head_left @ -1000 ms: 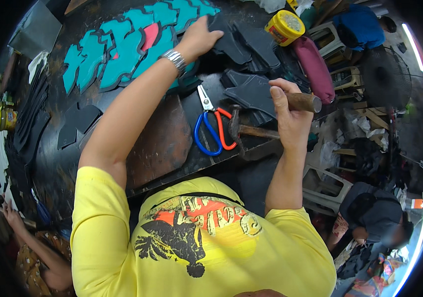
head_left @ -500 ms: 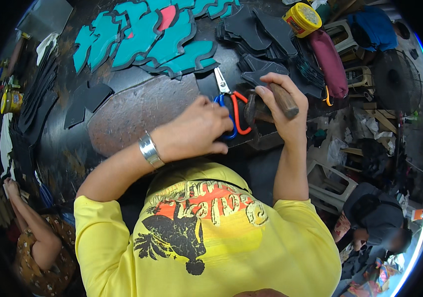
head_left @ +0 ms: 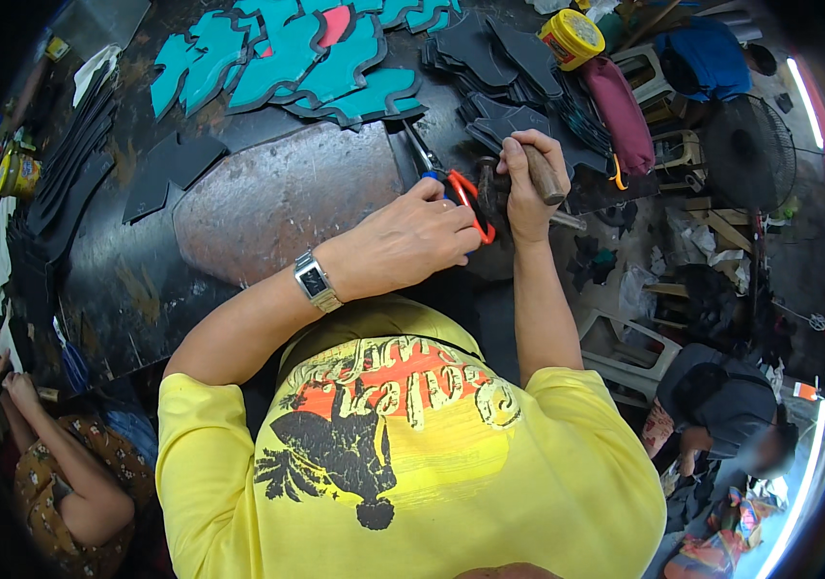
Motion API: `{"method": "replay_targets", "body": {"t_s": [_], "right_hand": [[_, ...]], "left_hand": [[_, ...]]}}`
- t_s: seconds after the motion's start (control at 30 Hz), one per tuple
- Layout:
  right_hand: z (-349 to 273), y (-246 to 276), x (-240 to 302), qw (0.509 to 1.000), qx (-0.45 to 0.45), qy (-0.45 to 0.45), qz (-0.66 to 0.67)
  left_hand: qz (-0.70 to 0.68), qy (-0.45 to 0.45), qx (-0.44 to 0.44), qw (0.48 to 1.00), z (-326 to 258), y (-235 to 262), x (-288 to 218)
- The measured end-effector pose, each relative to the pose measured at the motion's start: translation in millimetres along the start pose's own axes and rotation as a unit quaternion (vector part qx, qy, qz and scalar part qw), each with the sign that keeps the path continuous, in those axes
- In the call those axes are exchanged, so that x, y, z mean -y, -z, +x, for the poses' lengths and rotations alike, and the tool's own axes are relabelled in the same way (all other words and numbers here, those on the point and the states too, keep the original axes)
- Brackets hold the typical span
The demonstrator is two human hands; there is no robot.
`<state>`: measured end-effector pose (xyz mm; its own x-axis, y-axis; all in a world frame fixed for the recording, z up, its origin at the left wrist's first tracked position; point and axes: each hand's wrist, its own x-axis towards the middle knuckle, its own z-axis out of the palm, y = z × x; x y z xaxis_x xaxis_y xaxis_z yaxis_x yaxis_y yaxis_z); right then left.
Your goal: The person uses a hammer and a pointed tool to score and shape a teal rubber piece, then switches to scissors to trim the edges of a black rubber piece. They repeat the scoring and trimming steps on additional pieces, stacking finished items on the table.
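A pair of scissors [head_left: 464,195] with red and blue handles lies at the right end of the brown worn slab. Over those handles, my left hand [head_left: 417,230] is closed, its fingers partly hiding the blue loop, and the blades point away from me. My right hand [head_left: 534,188] grips a wooden tool handle [head_left: 543,176]; the tool's working end cannot be made out. A dark metal piece [head_left: 492,188] shows between the scissors and my right hand. The brown slab [head_left: 282,198] sits on the black table to the left, under my left forearm's reach.
Teal pieces with dark edging [head_left: 282,63] lie at the far side. Black cut pieces [head_left: 475,58] are stacked at far right, beside a yellow tub [head_left: 572,39] and a maroon roll [head_left: 618,116]. One black piece [head_left: 174,172] lies left. Other people sit lower left and lower right.
My left hand has moved right and closed over the scissors' handles, and the scissors have turned slightly. My right hand, still gripping the wooden handle, has shifted a little to the left.
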<state>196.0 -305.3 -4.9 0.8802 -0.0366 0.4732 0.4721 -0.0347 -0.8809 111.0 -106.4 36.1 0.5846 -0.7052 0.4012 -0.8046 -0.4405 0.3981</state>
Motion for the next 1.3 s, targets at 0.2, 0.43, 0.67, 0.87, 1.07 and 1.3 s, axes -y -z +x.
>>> {"method": "replay_targets", "body": {"t_s": [0.2,0.43,0.67,0.87,1.07,1.3], "right_hand": [[-1.7,-5.9,-3.8,1.000,-0.007,-0.012,-0.005],[7.6,-11.2,12.0,0.861,0.166,0.225,-0.425],[10.3,-41.0,24.8,0.805,0.249,0.180,-0.508],[-21.0,-49.7,76.2,0.915,0.348,-0.030,-0.201],[-43.8,-53.7,85.1,0.878,0.403,-0.220,-0.134],[-52.6,-41.8,76.9,0.792,0.406,-0.423,0.169]], "left_hand": [[0.026,-0.027,0.019,0.999,1.5,34.3,-31.3],[0.033,-0.078,-0.051,0.995,-24.5,61.3,-57.8],[0.069,-0.065,-0.050,0.994,-57.9,84.3,-60.2],[0.111,-0.049,-0.061,0.991,-74.1,80.7,-56.5],[0.125,-0.038,-0.042,0.991,-72.2,60.0,-54.9],[0.140,-0.119,-0.120,0.976,-58.8,37.7,-44.2]]}}
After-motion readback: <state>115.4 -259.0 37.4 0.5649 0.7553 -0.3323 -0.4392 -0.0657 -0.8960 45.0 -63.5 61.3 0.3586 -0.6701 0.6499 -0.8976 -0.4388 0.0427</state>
